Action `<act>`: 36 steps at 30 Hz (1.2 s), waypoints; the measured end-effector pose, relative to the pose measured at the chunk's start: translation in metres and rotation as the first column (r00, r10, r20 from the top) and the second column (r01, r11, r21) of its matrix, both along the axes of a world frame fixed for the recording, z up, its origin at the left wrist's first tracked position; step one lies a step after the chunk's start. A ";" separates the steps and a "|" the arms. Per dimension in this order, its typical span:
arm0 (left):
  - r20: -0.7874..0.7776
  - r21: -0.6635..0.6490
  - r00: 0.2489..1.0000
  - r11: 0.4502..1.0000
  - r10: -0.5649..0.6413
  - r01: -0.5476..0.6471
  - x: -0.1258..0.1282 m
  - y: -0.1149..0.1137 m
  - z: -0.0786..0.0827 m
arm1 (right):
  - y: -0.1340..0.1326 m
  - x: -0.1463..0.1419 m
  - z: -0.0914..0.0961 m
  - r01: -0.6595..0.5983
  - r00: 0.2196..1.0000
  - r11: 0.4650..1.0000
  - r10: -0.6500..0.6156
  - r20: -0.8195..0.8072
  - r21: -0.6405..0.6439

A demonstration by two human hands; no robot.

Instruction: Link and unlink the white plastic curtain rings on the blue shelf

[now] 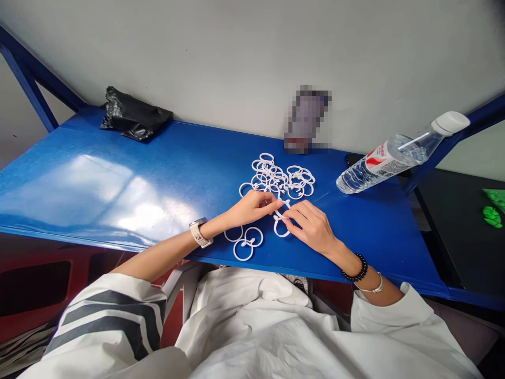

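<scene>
My left hand (pixel 252 206) and my right hand (pixel 311 225) meet over a blue shelf top (pixel 118 173), fingers pinched together on a small white plastic ring (pixel 281 225). A cluster of three joined white rings (pixel 244 241) lies just below my left wrist, near the front edge. A pile of several loose white rings (pixel 281 178) lies right behind my fingertips. My left wrist wears a watch, my right wrist a black bead bracelet.
A clear plastic water bottle (pixel 398 157) lies tilted at the right. A crumpled black bag (pixel 132 116) sits at the back left by the grey wall. A blurred object (pixel 306 118) leans on the wall. Green items (pixel 493 208) lie far right.
</scene>
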State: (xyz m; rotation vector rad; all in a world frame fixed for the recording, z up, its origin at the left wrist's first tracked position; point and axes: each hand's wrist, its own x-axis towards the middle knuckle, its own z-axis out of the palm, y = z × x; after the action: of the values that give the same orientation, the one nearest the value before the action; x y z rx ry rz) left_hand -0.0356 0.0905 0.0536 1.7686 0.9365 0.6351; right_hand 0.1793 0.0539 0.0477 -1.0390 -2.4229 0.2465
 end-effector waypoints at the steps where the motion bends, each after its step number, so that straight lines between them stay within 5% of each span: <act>1: 0.047 -0.103 0.999 0.995 -0.006 0.011 0.001 0.000 -0.001 | -0.002 0.000 -0.001 0.015 1.000 1.000 -0.015 -0.013 -0.023; 6: 0.299 -0.418 0.954 0.900 0.008 0.123 0.004 0.000 -0.003 | -0.008 -0.002 -0.004 0.040 0.993 0.996 -0.048 -0.110 -0.077; 14: 0.368 -0.365 0.897 0.925 0.244 -0.102 -0.007 0.011 0.000 | -0.008 0.000 0.005 0.068 0.923 0.969 -0.151 -0.355 -0.236; 24: 0.245 -0.213 0.967 0.970 -0.063 0.117 0.014 -0.013 -0.027 | 0.006 -0.002 -0.013 -0.020 0.871 0.788 -0.288 -0.399 -0.615; 29: 0.231 -0.197 0.964 0.963 -0.135 0.182 0.013 -0.017 -0.023 | 0.007 -0.002 -0.017 0.045 0.878 0.803 -0.316 -0.360 -0.595; 36: 0.251 -0.364 0.958 0.903 -0.142 0.229 0.014 -0.020 -0.017 | -0.001 -0.005 -0.004 0.056 0.914 0.838 -0.262 -0.310 -0.543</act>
State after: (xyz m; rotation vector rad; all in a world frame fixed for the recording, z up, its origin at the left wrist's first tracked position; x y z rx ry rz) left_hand -0.0216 0.0706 0.0361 1.3779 0.6749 0.4687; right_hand 0.1747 0.0534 0.0433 -1.2776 -1.9381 1.0011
